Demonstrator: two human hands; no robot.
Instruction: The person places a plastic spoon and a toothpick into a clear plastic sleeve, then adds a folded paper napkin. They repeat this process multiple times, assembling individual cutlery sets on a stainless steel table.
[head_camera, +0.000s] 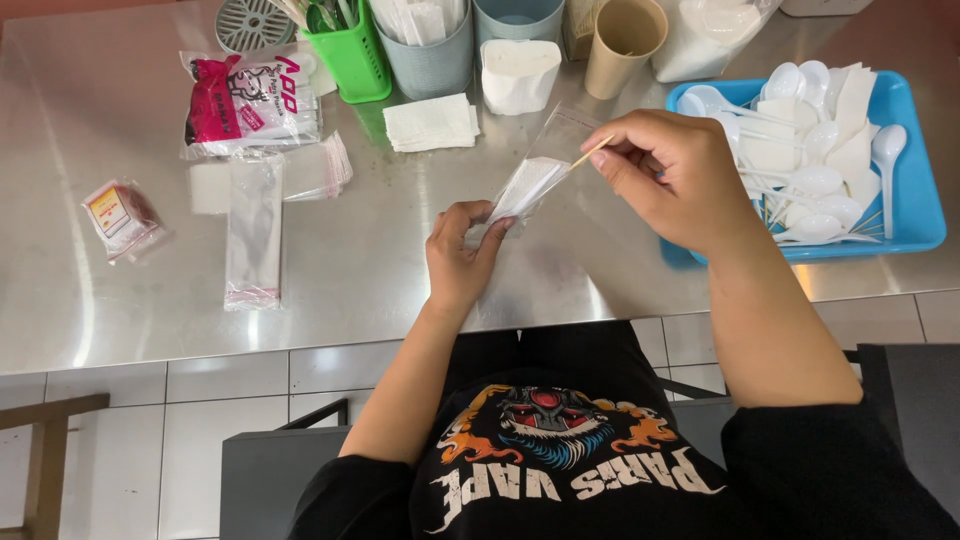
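Observation:
My left hand (462, 252) pinches the lower end of a narrow clear plastic sleeve (540, 165) that holds a folded white napkin. The sleeve tilts up to the right above the steel table (340, 270). My right hand (672, 172) grips a thin wooden toothpick (590, 153) between thumb and forefinger, with its tip at the sleeve's open end. To the right of that hand a blue tray (915, 190) holds several white plastic spoons (815, 180), napkins and toothpicks.
Flat clear sleeves (253, 230) and a pink-printed bag (245, 100) lie at the left, with a small packet (120, 215) further left. A napkin stack (432, 122), a green holder (350, 55), grey cups, a paper cup (622, 42) and a white tissue block (518, 75) line the back.

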